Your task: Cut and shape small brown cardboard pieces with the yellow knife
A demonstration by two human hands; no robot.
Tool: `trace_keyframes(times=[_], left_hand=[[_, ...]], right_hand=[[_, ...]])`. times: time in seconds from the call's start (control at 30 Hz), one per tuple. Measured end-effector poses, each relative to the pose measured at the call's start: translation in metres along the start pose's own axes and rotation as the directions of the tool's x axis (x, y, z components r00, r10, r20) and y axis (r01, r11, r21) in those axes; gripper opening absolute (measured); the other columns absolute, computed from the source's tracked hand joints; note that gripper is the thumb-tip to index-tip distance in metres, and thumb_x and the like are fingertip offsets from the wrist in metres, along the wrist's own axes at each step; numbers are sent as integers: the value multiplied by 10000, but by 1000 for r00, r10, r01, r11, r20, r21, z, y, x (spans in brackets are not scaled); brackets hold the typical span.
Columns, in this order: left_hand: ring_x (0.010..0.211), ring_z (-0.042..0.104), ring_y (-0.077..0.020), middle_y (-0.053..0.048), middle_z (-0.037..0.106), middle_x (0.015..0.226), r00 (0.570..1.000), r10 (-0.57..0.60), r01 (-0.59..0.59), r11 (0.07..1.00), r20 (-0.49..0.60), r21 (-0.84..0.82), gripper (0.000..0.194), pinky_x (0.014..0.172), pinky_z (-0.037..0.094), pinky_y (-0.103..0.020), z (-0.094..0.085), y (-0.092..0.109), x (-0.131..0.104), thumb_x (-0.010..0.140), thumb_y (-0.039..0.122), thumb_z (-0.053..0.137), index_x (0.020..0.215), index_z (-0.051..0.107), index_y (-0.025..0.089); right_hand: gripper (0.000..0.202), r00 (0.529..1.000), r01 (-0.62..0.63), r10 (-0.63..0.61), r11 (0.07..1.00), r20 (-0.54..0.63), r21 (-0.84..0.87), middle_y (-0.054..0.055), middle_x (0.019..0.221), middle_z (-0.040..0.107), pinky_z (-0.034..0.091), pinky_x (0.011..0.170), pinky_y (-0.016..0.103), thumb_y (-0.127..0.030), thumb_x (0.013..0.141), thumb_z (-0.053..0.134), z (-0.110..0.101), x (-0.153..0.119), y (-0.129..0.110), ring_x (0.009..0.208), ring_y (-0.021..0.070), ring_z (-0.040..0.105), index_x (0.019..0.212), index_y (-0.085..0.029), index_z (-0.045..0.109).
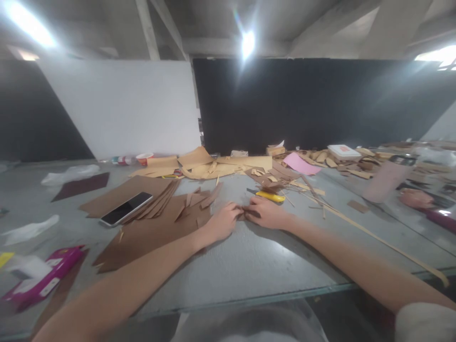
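Observation:
My left hand (224,221) and my right hand (268,212) meet at the middle of the grey table, fingers closed in a pinch. Between their fingertips is a small brown leather-like piece (241,216), mostly covered by the fingers. Just beyond my right hand lies a yellow utility knife (270,196), its blade end pointing left. Left of my left hand, brown sheets (142,242) lie flat with cut strips (194,199) on top. A phone (127,208) rests on the stacked sheets farther left.
A pink-purple tissue packet (50,280) lies at left. Tan scraps (228,166), a pink sheet (302,164) and a white box (344,152) line the back. A long tan strip (377,233) runs toward the right edge. Another person's hand (415,197) is near a pinkish bottle (388,178).

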State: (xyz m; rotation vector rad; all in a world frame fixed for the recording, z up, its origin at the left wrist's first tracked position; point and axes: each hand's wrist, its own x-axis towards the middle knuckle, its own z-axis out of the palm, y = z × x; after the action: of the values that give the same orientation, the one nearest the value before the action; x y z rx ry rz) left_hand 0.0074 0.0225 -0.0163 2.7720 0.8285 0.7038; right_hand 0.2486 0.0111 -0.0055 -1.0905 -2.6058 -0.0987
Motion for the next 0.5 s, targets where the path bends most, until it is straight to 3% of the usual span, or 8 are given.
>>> trace_keyframes(times=[0.13,0.23,0.4,0.5], left_hand=[[1262,609,-267,-137,703,1268,1000,21,-21,1000,5,3,344,1117,509,-448,5,-4,-1,902,-27,476,1058,729,146],[1302,607,-268,-157,690,1332,1000,6,-6,1000,-7,14,388,1164,488,-469,7,-6,-1,904,-21,459,1148,721,127],[1301,618,-276,-156,709,1314,999,-40,40,999,-4,16,421,1189,476,-499,8,-8,-2,883,-4,461,1177,733,128],[1311,615,-268,-146,713,1314,998,-55,56,998,-11,14,463,1194,474,-486,7,-7,-2,875,1,461,1231,727,133]], right_hand=[[373,999,-15,15,1000,-39,4,84,980,640,432,846,338,-516,1010,668,3,2,-2,916,225,573,1140,-181,765],[290,998,-4,4,1000,-60,6,91,960,663,432,866,348,-423,1041,636,5,4,-3,910,231,591,1039,-169,776],[260,986,160,-161,986,-35,-37,101,1037,695,432,930,362,-259,1095,515,5,6,0,976,237,609,1089,-181,763],[268,986,159,-164,980,-34,-122,107,1001,676,452,898,362,-235,1097,495,4,6,5,942,228,606,1048,-151,744]])
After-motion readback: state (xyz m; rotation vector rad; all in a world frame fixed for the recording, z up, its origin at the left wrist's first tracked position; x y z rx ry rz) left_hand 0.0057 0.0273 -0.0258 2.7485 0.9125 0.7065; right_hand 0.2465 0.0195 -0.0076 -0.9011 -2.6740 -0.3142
